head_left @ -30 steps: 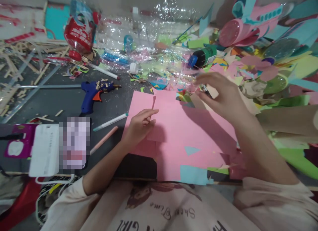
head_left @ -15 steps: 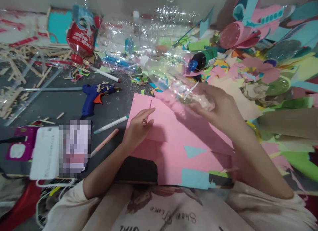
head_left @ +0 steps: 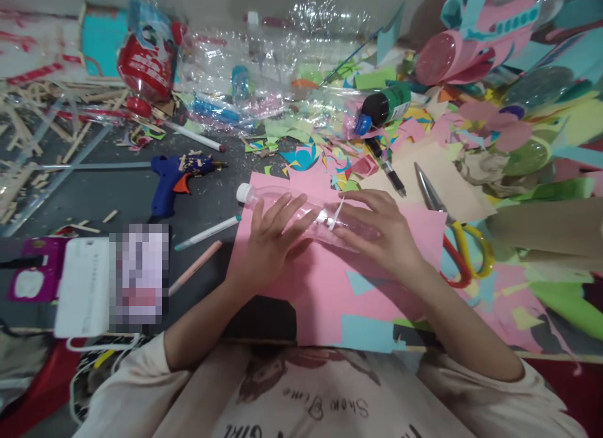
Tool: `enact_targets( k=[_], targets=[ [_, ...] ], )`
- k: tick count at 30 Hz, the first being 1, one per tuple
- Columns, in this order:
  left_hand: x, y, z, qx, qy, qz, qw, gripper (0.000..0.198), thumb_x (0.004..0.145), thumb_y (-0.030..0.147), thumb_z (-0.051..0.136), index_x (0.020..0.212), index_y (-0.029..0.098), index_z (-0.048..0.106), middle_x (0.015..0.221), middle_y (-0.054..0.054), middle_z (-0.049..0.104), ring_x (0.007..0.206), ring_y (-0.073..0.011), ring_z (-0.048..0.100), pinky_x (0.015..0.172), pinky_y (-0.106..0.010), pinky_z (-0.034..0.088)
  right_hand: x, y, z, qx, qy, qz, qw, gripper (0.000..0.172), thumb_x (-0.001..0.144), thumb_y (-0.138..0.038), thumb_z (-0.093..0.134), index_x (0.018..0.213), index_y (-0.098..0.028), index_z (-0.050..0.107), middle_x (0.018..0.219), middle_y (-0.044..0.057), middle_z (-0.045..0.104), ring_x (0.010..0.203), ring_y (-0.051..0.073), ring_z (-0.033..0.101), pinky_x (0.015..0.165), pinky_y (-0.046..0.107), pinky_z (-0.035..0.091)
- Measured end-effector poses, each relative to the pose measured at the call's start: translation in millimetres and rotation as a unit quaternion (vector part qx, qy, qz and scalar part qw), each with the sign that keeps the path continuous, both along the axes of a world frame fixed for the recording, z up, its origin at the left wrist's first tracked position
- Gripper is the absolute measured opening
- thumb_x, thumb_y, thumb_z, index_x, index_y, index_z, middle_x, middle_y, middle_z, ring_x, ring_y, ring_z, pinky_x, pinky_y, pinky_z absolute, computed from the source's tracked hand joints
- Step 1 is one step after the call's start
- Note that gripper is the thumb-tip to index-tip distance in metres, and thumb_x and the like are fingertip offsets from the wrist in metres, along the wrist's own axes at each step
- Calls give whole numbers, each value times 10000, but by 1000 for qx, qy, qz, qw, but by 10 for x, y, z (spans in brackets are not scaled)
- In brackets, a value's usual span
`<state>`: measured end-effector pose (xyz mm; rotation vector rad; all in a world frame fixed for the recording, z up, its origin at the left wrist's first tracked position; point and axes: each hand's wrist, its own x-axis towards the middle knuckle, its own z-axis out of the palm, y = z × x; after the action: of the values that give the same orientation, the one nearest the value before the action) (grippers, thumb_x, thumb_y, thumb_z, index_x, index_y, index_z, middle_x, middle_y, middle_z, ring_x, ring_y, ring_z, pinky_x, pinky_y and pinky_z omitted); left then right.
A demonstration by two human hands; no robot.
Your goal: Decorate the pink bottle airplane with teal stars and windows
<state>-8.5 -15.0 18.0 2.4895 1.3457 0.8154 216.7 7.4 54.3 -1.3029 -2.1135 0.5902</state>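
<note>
A clear plastic bottle (head_left: 320, 213) with a white cap lies across the sheet of pink paper (head_left: 325, 300), its cap pointing left. My left hand (head_left: 276, 237) rests over the bottle's cap half, fingers spread across its top and bent round it. Round the base half, my right hand (head_left: 384, 230) has its thumb at the near side and its fingers at the far side. A thin white sliver (head_left: 337, 213) shows on the bottle beside my right fingertips. Light blue paper pieces (head_left: 367, 333) lie on the pink sheet's near part.
Scissors (head_left: 464, 256) with red and yellow handles and a black pen (head_left: 389, 171) lie to the right. Left are a blue glue gun (head_left: 164, 183), a green-tipped marker (head_left: 207, 232) and a phone (head_left: 141, 274). Paper scraps, wood sticks and bottles crowd the back.
My right hand has brought the bottle down and nearer, onto the pink paper. My left hand has moved from the paper onto the bottle. The scissors and pen are now uncovered.
</note>
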Motion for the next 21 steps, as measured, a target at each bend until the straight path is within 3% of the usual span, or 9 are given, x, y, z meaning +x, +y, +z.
enact_targets(
  k=[4, 10, 13, 17, 21],
  targets=[
    [7, 9, -24, 61, 27, 23, 998, 385, 1002, 311, 528, 1387, 300, 514, 1407, -74, 623, 1350, -242, 540, 1218, -514, 284, -114, 23, 29, 70, 15, -1, 997, 145, 946, -277, 615, 842, -255, 714, 867, 35, 745, 848, 221, 657, 785, 402, 499],
    [40, -10, -11, 94, 53, 49, 993, 326, 1029, 360, 469, 1340, 304, 554, 1345, -44, 666, 1313, -179, 567, 1215, -418, 290, -146, -49, 4, 143, 55, 63, 986, 146, 953, -154, 563, 851, -222, 642, 814, 44, 728, 748, 188, 649, 672, 345, 484],
    [74, -20, -5, 100, 53, 60, 992, 330, 1034, 371, 458, 1341, 300, 557, 1336, -42, 675, 1297, -185, 582, 1207, -423, 295, -107, -62, 81, 82, 97, 75, 989, 156, 963, -209, 592, 815, -218, 640, 777, 31, 727, 737, 171, 664, 671, 327, 490],
    [92, -17, -15, 104, 43, 66, 991, 331, 1027, 353, 473, 1337, 280, 561, 1335, -58, 674, 1276, -209, 597, 1203, -442, 304, 11, -27, 307, -97, 158, 122, 975, 170, 925, -274, 668, 761, -233, 686, 738, 1, 715, 678, 144, 667, 635, 296, 522],
    [83, -3, -27, 107, 35, 64, 992, 310, 1025, 349, 475, 1316, 289, 562, 1321, -52, 678, 1251, -220, 614, 1194, -458, 320, 145, 170, 339, -100, 219, 12, 970, 138, 865, -256, 714, 727, -261, 721, 811, 11, 729, 795, 183, 689, 751, 370, 559]
  ],
)
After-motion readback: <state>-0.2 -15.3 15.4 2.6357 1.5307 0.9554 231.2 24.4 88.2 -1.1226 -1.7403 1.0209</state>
